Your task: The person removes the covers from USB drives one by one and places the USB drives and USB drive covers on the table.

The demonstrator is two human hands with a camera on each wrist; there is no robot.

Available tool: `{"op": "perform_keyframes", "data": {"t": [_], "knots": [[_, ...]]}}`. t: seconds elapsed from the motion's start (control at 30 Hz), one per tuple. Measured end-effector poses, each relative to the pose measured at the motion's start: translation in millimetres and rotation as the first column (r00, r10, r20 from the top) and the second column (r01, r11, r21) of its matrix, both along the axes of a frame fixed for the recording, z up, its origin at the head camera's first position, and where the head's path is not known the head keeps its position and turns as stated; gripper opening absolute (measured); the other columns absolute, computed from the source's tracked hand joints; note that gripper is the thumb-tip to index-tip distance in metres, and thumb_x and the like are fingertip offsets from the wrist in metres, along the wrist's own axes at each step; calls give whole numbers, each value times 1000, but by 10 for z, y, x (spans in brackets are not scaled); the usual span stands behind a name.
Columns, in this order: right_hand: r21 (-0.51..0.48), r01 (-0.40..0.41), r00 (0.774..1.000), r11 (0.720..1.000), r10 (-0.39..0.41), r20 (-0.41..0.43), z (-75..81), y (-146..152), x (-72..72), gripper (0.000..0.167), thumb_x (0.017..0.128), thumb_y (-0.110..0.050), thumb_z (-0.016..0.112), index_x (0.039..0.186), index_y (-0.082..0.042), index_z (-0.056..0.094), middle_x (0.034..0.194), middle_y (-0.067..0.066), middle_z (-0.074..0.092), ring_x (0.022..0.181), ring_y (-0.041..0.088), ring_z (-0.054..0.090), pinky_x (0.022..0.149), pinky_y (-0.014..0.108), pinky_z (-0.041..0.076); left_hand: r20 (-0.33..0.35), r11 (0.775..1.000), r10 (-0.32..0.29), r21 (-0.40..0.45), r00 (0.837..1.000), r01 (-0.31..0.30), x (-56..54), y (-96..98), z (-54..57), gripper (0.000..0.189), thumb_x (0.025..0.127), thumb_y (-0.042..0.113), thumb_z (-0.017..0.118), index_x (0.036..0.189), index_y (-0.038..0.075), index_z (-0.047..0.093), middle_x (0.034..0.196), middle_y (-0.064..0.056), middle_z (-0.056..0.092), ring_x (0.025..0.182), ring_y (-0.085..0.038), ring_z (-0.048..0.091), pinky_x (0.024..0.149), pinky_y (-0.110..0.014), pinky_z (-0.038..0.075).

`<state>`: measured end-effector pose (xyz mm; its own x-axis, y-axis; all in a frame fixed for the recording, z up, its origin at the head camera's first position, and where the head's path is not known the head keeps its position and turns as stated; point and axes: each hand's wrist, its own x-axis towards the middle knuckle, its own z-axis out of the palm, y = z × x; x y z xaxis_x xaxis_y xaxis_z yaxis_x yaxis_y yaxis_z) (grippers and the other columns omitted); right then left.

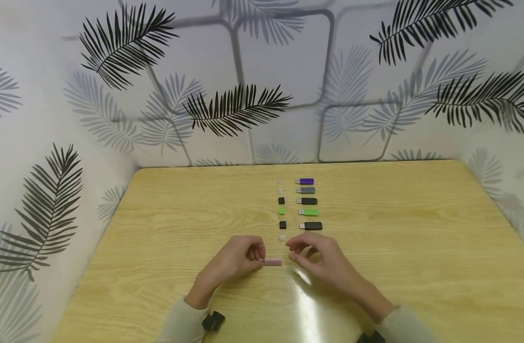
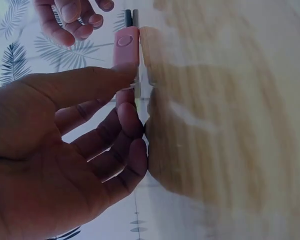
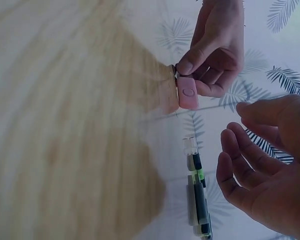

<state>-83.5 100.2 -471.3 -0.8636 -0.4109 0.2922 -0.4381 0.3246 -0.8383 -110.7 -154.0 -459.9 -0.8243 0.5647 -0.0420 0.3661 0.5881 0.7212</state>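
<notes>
My left hand pinches a pink USB stick at its metal plug end, with thumb and forefinger. The stick's body points right, low over the wooden table. In the left wrist view the thumb covers part of the pink USB stick; in the right wrist view its broad side faces the camera. To the right of the stick, my right hand hovers with loosely bent fingers and nothing between them. Just beyond both hands lies a small clear cap.
Farther back on the wooden table, several USB sticks form a column, among them a purple one, a green one and a black one. Left of them runs a column of small caps, including a green cap. A patterned wall stands behind.
</notes>
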Motion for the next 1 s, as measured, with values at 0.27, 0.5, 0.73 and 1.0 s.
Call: {"op": "perform_keyframes", "data": {"t": [0.27, 0.5, 0.73, 1.0], "knots": [[35, 18, 990, 999, -13, -143, 19, 7, 24, 22, 87, 1, 80, 107, -7, 74, 108, -2, 71, 92, 17, 68, 73, 29, 60, 133, 987, 0, 158, 991, -21, -7, 118, 69, 16, 88, 0, 79, 91, 10, 68, 85, 4, 66, 78, -13, 64, 71, -25, 55], [50, 37, 958, 998, -21, -287, 34, 75, 19, 36, 78, 12, 82, 105, -10, 74, 107, -4, 69, 92, 12, 67, 72, 28, 60, 207, 947, -61, 322, 976, -9, -60, 272, 124, 8, 92, 0, 75, 96, 4, 70, 93, -5, 69, 81, -16, 68, 70, -26, 58], [25, 96, 939, 995, -82, -334, 91, 177, -23, 31, 79, 10, 82, 104, -8, 76, 106, -1, 72, 86, 11, 67, 68, 24, 58, 208, 915, -28, 399, 978, -58, -67, 408, 173, 8, 95, 0, 72, 102, 2, 70, 103, -10, 68, 90, -26, 71, 74, -30, 60], [20, 115, 940, 993, -102, -326, 92, 228, -48, 32, 79, 9, 83, 106, -6, 75, 105, 0, 73, 80, 9, 66, 67, 23, 58, 105, 933, 63, 347, 992, -96, -13, 496, 213, 11, 94, 4, 75, 103, 8, 70, 101, -3, 69, 90, -16, 68, 76, -31, 60]]}}
